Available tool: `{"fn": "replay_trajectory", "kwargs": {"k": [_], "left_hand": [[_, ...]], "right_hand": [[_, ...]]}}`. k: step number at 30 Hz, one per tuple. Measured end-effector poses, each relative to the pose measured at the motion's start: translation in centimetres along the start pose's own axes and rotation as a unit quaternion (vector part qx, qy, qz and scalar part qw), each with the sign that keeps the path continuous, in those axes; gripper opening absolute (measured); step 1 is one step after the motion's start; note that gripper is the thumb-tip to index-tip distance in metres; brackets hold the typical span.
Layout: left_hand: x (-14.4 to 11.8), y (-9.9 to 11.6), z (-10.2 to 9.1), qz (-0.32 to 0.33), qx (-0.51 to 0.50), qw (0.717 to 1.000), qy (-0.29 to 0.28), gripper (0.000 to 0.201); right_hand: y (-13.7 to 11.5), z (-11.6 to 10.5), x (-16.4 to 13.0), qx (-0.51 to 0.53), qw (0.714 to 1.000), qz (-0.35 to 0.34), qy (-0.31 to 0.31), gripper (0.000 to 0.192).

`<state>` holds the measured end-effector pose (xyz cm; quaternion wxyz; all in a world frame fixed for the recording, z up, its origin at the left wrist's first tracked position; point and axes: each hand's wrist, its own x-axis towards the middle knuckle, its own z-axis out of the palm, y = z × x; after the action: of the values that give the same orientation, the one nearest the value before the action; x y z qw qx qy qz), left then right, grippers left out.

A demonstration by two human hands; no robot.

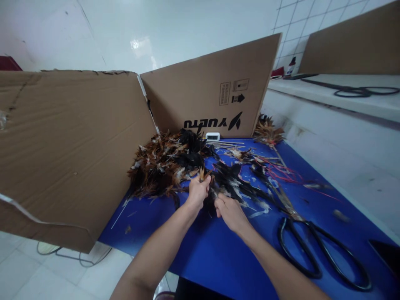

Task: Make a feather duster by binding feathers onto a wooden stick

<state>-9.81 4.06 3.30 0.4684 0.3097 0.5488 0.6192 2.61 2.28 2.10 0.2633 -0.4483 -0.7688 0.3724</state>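
Observation:
My left hand (197,192) pinches a small bunch of brown-tipped feathers (204,173) just above the blue table top (218,250). My right hand (230,212) rests close beside it, fingers curled into a clump of black feathers (233,183) lying on the table. A large heap of brown and black feathers (162,166) is piled to the left of both hands, against the cardboard.
Big black scissors (321,250) lie at the right, near my right forearm. Cardboard sheets (68,150) wall the table's left and back (212,87). Thin sticks (225,143), red threads (281,171), a small white device (213,136) and a feather duster (267,132) lie further back. A dark phone-like object (386,252) sits at the right edge.

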Motion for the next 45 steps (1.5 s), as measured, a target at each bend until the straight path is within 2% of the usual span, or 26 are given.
{"fn": "replay_trajectory", "kwargs": {"k": [9, 14, 16, 19, 22, 27, 29, 31, 34, 38, 42, 45], "left_hand": [[0.8, 0.6, 0.6, -0.004, 0.011, 1.000, 0.015, 0.027], [2.0, 2.2, 0.0, 0.028, 0.007, 0.999, 0.038, 0.027], [2.6, 3.0, -0.7, 0.033, 0.018, 0.999, 0.009, 0.028], [3.1, 3.8, -1.6, 0.001, 0.036, 0.997, -0.065, 0.030], [3.4, 4.0, -1.7, -0.017, 0.060, 0.992, -0.107, 0.031], [3.6, 4.7, -1.0, -0.047, 0.132, 0.978, -0.156, 0.029], [3.7, 5.1, -1.0, -0.050, 0.144, 0.976, -0.155, 0.030], [3.8, 5.4, -1.3, -0.053, 0.146, 0.975, -0.157, 0.031], [3.7, 5.4, -2.1, -0.097, 0.122, 0.968, -0.198, 0.036], [2.3, 4.3, -2.8, -0.126, 0.121, 0.958, -0.227, 0.041], [0.2, 2.9, -3.4, -0.096, 0.180, 0.950, -0.238, 0.042], [-0.9, 2.5, -4.1, -0.038, 0.237, 0.948, -0.210, 0.040]], "right_hand": [[0.5, 0.0, 0.0, 0.027, 1.000, -0.007, -0.013, 0.029], [1.0, 0.5, -0.1, 0.033, 0.999, 0.001, -0.036, 0.031], [0.9, 0.4, -0.1, 0.026, 0.999, 0.003, -0.032, 0.032], [0.4, -0.1, -0.2, -0.027, 0.999, 0.009, -0.024, 0.030], [-0.2, -0.2, -0.5, -0.103, 0.994, -0.024, -0.024, 0.028], [-0.1, 1.1, -1.3, -0.159, 0.974, -0.143, -0.072, 0.025], [0.0, 1.4, -1.4, -0.156, 0.971, -0.163, -0.083, 0.024], [0.0, 1.3, -1.3, -0.108, 0.978, -0.168, -0.064, 0.026], [-0.2, 0.8, -0.8, 0.009, 0.990, -0.139, -0.012, 0.031], [-0.2, 0.4, 0.0, 0.126, 0.991, -0.031, 0.013, 0.030], [-0.3, 0.5, 0.6, 0.130, 0.991, 0.006, 0.023, 0.029], [-0.4, 0.8, 0.8, 0.103, 0.995, 0.006, 0.003, 0.032]]}}
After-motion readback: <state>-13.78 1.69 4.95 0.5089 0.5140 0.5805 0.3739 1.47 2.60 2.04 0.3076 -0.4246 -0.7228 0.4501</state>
